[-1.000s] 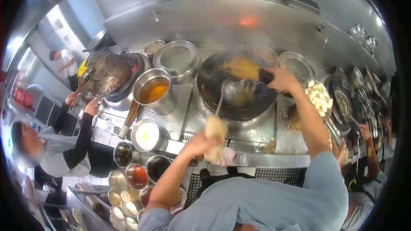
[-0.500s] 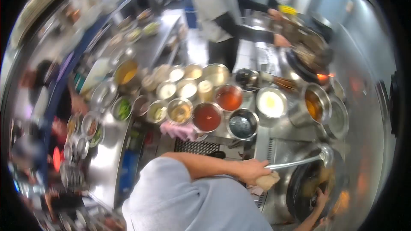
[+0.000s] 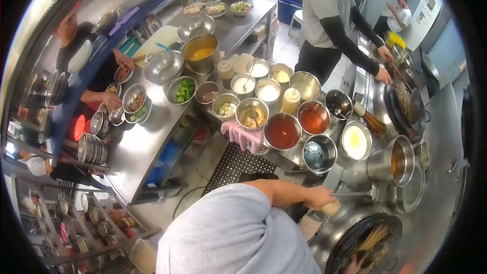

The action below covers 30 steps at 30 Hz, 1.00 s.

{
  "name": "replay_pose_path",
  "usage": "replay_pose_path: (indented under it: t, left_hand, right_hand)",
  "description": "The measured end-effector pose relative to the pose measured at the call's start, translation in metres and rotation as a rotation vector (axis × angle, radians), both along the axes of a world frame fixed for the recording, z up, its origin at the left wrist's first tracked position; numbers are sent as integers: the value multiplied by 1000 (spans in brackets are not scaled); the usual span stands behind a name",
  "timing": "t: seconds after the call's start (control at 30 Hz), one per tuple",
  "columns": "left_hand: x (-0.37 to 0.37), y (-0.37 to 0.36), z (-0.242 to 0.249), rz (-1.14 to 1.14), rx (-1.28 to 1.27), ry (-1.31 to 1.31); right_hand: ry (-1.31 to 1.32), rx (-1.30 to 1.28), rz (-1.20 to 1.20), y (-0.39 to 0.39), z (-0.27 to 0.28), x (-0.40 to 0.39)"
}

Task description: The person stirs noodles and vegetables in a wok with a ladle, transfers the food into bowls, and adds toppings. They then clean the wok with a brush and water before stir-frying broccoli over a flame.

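My left hand [image 3: 319, 197] is closed round the wooden-ended handle of a ladle [image 3: 354, 194]. The ladle's head is over the steel stove top, beyond the near rim of the wok. At the bottom edge, my right hand [image 3: 356, 264] is partly cut off by the frame. Its fingers are on a bamboo brush [image 3: 374, 237], whose splayed strips lie inside the dark wok [image 3: 335, 254]. Liquid or residue around the strips is hard to make out.
Beside the stove are a pot of brown liquid [image 3: 399, 165], a bowl of pale yellow liquid [image 3: 356, 141], a red sauce pot [image 3: 281, 132] and another bamboo brush [image 3: 372, 122]. A co-worker [image 3: 332, 20] works at a second wok [image 3: 406, 109]. Another person's hands [image 3: 111, 100] reach among bowls at left.
The view has swung and sharpened. The ladle head has moved away from above the wok. Flame beside the wok has shrunk to a faint glow. My right hand stays in the wok.
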State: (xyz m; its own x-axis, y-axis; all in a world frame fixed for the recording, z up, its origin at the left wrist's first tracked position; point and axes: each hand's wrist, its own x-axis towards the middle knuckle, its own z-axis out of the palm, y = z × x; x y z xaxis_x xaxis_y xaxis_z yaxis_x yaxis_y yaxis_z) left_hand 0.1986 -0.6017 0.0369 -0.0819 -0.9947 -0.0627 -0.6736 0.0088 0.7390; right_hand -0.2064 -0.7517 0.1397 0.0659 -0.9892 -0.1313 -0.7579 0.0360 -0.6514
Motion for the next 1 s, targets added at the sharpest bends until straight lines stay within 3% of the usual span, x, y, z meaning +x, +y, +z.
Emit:
replay_pose_path:
  t: [0.17,0.23,0.27,0.3,0.33,0.37,0.4,0.43,0.47,0.5,0.53,0.57,0.6,0.63,0.67,0.7,0.77,0.83,0.9,0.97,1.0]
  left_hand:
    - [8,0,-5,119,168,-1]
    - [17,-8,-30,-1,241,17]
    - [18,3,-27,89,85,-34]
    - [18,14,-45,178,-16,-77]
    - [29,18,-36,66,-6,-138]
    - [31,30,-1,188,-115,15]
    - [41,32,13,76,107,297]
    - [47,42,22,20,-31,339]
    - [52,53,32,-40,-169,375]
    - [49,68,42,274,196,587]
    - [51,64,28,282,315,847]
    - [43,49,38,179,408,944]
    - [29,35,58,95,490,1051]
    - [17,19,71,13,580,1151]
    - [9,4,69,-38,643,1130]
    - [-2,-5,72,-39,680,1143]
    - [-11,-16,81,-29,752,1156]
    - [-3,-9,79,-5,839,1263]
    - [10,5,69,56,937,1394]
    - [21,19,69,-56,922,1354]
    - [19,24,81,-86,936,1372]
  right_hand:
    - [-240,47,-54,-48,-19,-57]
    - [-463,217,-136,-49,-17,-55]
    - [-407,223,-271,-13,28,9]
    - [-446,211,-281,3,24,22]
    - [-269,127,-199,11,-7,-3]
    - [93,267,-232,49,66,29]
    - [261,224,-161,65,82,14]
    - [429,74,-109,70,51,-44]
    - [470,113,-118,67,45,-90]
    - [362,341,-206,69,130,-57]
    - [479,247,-346,46,87,-103]
    - [393,98,-471,27,62,-114]
    - [316,204,-428,-1,62,-106]
    - [199,179,-431,-32,23,-103]
    - [38,238,-486,-4,80,-34]
    - [-33,269,-429,-13,52,-19]
    - [152,159,-316,-3,15,6]
    - [230,259,-254,50,67,26]
    - [443,235,-123,90,76,-8]
    - [593,350,-58,104,138,-42]
    - [681,357,-74,89,140,-71]
